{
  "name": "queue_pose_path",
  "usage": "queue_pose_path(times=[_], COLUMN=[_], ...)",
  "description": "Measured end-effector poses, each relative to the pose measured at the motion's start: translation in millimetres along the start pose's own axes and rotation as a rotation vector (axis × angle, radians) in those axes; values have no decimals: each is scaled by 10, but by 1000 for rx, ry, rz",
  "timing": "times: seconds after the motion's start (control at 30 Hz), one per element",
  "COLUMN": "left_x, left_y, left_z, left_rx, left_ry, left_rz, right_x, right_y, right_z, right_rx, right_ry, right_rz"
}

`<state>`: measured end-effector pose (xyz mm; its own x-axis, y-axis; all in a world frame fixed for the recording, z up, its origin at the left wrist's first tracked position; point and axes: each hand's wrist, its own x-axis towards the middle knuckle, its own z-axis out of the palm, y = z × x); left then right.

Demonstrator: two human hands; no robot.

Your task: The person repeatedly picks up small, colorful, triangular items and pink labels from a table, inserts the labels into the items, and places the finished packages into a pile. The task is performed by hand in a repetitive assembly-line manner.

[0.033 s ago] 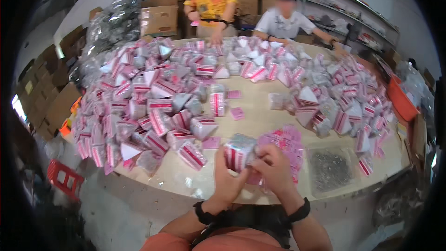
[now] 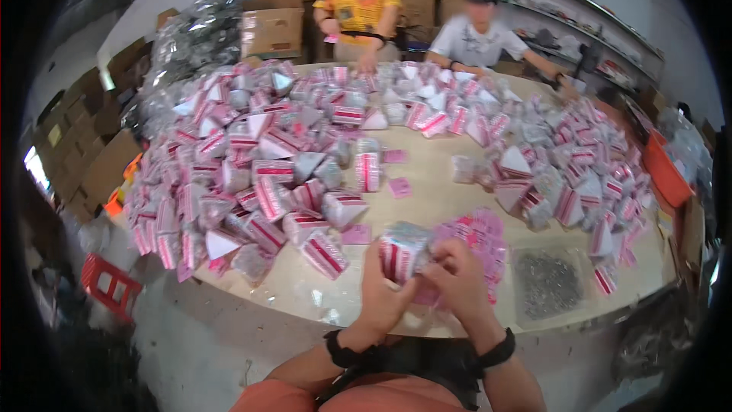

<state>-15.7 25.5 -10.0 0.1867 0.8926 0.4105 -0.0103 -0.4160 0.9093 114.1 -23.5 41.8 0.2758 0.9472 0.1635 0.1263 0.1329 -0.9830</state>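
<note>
In front of me, above the table's near edge, my left hand (image 2: pixel 383 297) is wrapped round a clear-plastic package (image 2: pixel 402 253) with a white and pink-red striped wedge-like body. The thumb lies along its near side. At the package's right end, the fingers of my right hand (image 2: pixel 463 278) are pinched together against the clear wrap. Whatever small thing sits between those fingertips is hidden. Just beyond and right of my right hand lies a spread of pink printed cards (image 2: pixel 482 240). Part of a pink card (image 2: pixel 425 295) shows between my hands.
Heaped similar packages (image 2: pixel 221 160) cover the table's left, more packages (image 2: pixel 564 152) the right. A shallow clear tray (image 2: pixel 583 301) of small metallic pieces stands right of the cards. Two people (image 2: pixel 358 0) are across the table. A red stool (image 2: pixel 109 288) is at left, an orange bin (image 2: pixel 665 172) at right.
The whole scene has shifted slightly to the right in view. My hands keep nearly the same grip, with the package turned a little.
</note>
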Motion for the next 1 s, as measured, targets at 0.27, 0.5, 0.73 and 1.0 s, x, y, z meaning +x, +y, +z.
queue_pose_path(times=[0.27, 0.5, 0.73, 1.0], left_x=[522, 2112, 1367, 429], left_y=[-135, 267, 14, 28], left_z=[-397, -1722, -1598, -489], left_rx=[-70, 88, 154, 23], left_ry=[14, 312, 0, -490], left_rz=[-179, 90, -84, -166], right_x=[-159, -428, -709, -1208], right_y=[26, -41, 27, 218], right_z=[-218, -569, -1337, -2196], right_rx=[-76, 32, 48, -395], right_ry=[23, 124, 370, 670], right_rz=[56, 122, 78, 221])
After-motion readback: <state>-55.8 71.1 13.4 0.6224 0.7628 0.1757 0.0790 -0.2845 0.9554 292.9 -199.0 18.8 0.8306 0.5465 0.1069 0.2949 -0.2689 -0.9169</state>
